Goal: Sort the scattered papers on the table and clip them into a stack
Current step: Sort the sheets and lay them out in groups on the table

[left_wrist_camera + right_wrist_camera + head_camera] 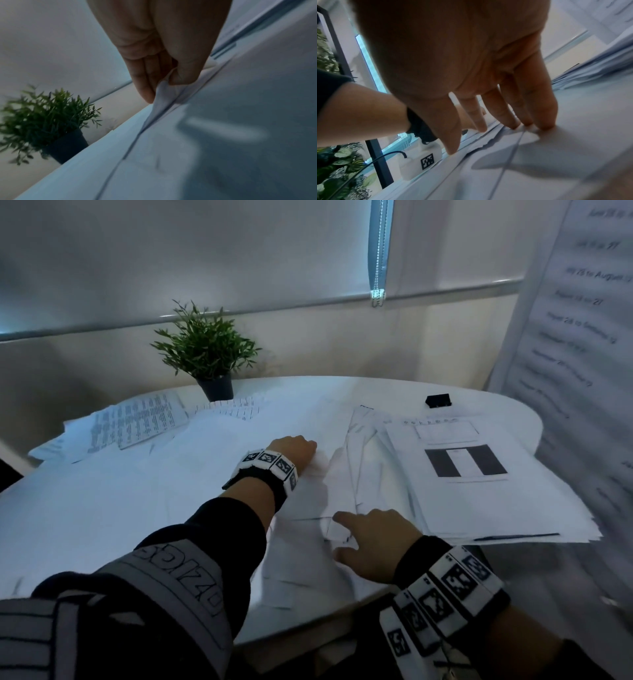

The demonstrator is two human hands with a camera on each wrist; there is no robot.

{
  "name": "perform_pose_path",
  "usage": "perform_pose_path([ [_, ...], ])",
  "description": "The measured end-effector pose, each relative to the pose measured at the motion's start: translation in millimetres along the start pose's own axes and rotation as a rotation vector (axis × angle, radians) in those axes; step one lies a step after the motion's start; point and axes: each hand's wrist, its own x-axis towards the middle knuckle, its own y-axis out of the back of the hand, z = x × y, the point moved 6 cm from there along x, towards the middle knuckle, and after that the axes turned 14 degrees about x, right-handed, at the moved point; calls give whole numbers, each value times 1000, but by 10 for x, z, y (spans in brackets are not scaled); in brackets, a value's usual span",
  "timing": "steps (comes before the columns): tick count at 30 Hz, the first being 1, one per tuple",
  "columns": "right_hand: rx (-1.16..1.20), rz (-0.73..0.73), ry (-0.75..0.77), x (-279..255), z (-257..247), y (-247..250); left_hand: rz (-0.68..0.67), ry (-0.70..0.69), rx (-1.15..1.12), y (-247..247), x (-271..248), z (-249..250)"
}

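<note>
Fingers of the left hand point(294, 447) pinch up one sheet point(161, 97) to lift it, while the right hand point(371, 546), fingers spread, pins neighbouring papers point(346, 474) flat.

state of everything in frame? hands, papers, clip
left hand: pinches the edge of a sheet, lifting it
right hand: fingers straight and spread, tips pressing on loose papers
paper pile: gathered at right, roughly stacked, edges uneven, unclipped
printed sheets: scattered at far left
binder clip: on the table behind the pile, not in use
potted plant: upright
</note>
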Motion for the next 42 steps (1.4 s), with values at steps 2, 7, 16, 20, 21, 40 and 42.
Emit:
perform_pose_path([
  [2,37,3,-19,-32,48,31,71,117,-205,113,-64,-127],
  [7,165,2,-63,-52,167,131,443,366,-758,373,-469,-589],
  [16,1466,338,-113,103,-100,469,565,499,-2078,212,-1442,-551],
  [20,1637,551,8,24,-54,558,392,414,-2133,5,-1652,-302],
  [21,1548,602,12,-11,4,582,373,396,-2143,-47,-1687,-311],
  [40,331,599,-603,-657,2375,1367,55,51,-463,-22,-743,-307],
  [42,271,638,-591,-593,2399,1310,56,35,-392,22,-514,-218],
])
